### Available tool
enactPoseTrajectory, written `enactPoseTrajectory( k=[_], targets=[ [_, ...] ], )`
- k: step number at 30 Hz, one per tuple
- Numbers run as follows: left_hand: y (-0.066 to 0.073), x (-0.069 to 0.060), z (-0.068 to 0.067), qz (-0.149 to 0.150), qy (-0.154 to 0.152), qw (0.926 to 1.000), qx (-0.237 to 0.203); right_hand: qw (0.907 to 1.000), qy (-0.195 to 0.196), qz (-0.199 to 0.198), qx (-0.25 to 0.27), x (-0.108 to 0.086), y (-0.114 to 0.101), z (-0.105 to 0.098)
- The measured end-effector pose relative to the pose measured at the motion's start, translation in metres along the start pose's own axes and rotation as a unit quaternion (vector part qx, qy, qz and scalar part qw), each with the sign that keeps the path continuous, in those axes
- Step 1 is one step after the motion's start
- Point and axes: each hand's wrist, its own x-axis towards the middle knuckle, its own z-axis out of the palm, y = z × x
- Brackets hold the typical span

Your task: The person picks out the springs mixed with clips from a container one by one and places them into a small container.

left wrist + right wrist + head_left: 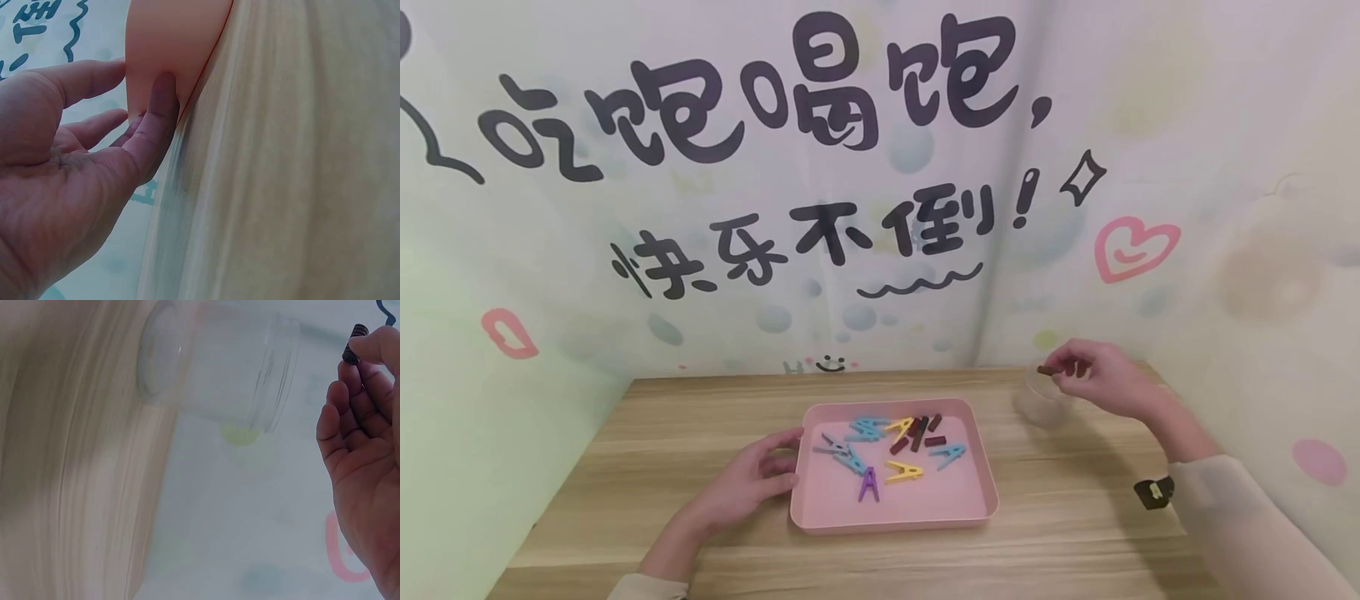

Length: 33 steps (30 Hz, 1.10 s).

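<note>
My right hand (1107,379) pinches a short dark brown ridged stick (355,345) between thumb and fingers, just above the mouth of a clear jar (1042,408). In the right wrist view the jar looks see-through, and I make out nothing inside it. The fingertips of my left hand (747,482) touch the outer left wall of a pink tray (895,527), the fingers only slightly bent. Several dark brown and reddish short sticks (919,433) lie toward the back of the tray. Around them are blue, yellow and purple clothespins, among them a purple clothespin (868,485).
Tray and jar stand on a wood-grain table (737,550). A pale printed curtain (850,333) with large black characters hangs behind the table's back edge. Near my right forearm is a small black object (1153,492) with a light mark.
</note>
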Motion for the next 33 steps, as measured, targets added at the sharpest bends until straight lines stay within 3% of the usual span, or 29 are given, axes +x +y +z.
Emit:
enactPoseTrajectory(
  k=[11, 17, 26, 33],
  targets=[
    [-0.004, 0.000, -0.001, -0.008, 0.006, 0.9999, 0.013, 0.9990, 0.000, 0.034, -0.030, -0.001, 0.016, -0.003],
    [-0.003, 0.000, -0.001, 0.002, 0.002, 0.9999, 0.010, 0.9982, 0.003, 0.049, -0.035, -0.003, 0.019, -0.002],
    [-0.003, 0.000, 0.000, 0.005, 0.001, 0.9999, 0.015, 0.9986, 0.049, 0.002, -0.020, -0.003, 0.014, 0.013],
    [-0.003, 0.001, -0.001, 0.006, -0.001, 1.0000, 0.005, 0.9984, 0.048, -0.031, -0.002, 0.005, -0.005, 0.025]
  ],
)
